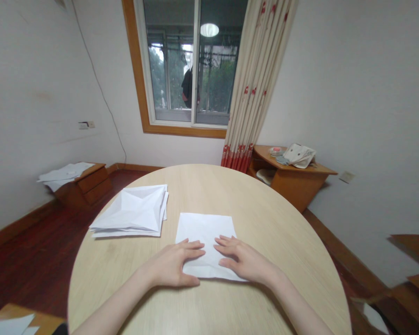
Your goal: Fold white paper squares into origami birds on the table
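A white sheet of paper (206,228) lies on the round wooden table (209,307) in front of me, with faint creases on its surface. Across its left edge rests my left hand (178,263), fingers spread and pointing inward, the thumb near the bottom edge. My right hand (242,258) lies on the right side of the same sheet, its fingers also apart. Both palms face down, and neither hand grips the paper. Beyond my left hand is a stack of creased white paper (132,209), its sheets slightly out of line.
A low wooden cabinet (94,186) with papers on top stands at the left wall. On the right, a corner desk (293,181) holds a white bag (300,155) and small items. A floral curtain (254,88) hangs beside the window. More paper (12,325) lies at the lower left.
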Motion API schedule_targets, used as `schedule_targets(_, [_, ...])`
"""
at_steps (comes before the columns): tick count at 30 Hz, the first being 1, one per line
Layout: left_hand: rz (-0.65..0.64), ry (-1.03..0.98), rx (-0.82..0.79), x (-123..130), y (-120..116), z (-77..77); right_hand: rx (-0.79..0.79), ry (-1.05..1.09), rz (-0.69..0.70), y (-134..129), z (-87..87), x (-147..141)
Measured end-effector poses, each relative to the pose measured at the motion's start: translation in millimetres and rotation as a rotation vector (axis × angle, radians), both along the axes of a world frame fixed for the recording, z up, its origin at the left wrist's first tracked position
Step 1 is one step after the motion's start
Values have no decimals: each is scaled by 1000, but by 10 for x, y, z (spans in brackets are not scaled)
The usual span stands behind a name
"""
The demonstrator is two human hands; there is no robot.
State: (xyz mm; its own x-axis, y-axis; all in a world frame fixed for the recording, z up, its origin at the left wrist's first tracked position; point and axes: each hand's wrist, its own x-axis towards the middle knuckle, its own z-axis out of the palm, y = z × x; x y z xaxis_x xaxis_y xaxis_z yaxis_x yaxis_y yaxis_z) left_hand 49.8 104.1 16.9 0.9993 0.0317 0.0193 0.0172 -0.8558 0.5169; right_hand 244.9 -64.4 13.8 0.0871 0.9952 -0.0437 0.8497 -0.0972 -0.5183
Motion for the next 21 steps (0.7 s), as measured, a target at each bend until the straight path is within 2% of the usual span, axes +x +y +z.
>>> schedule_targets(10, [39,-61,53,-25,-1,52,-87,91,44,-30,170,-46])
schedule_targets(14, [76,-92,72,-46,28,104,-119,162,82,-35,177,-20])
schedule_targets(21, [155,-126,59,-74,109,100,-109,253,101,-53,182,11])
